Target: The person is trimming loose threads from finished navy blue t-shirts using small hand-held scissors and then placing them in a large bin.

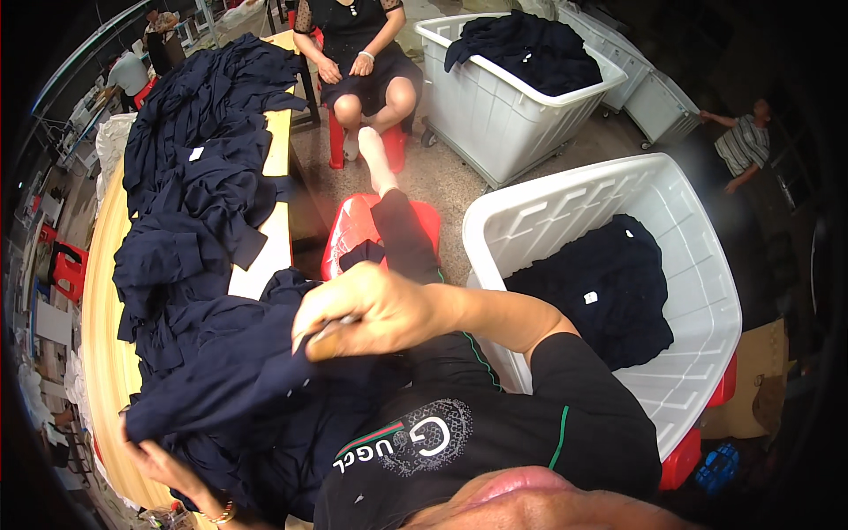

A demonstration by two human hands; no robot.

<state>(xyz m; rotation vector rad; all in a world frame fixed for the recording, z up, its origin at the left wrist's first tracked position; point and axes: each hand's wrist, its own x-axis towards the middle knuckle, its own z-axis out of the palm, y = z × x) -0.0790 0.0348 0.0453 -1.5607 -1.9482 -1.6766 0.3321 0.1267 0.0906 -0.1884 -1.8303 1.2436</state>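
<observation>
At frame centre, the right hand pinches a small metal tool, probably thread snips, against the dark navy cloth garment; the left hand, lower left, grips its underside. Trimming underway; next, careful cuts.

The left hand is mostly buried under the dark garment; only part of the palm and a bracelet show, so its grip cannot be told. The right hand closes on a small thin tool, too covered by fingers to identify. The pile beyond the hands hides most of the table.
</observation>
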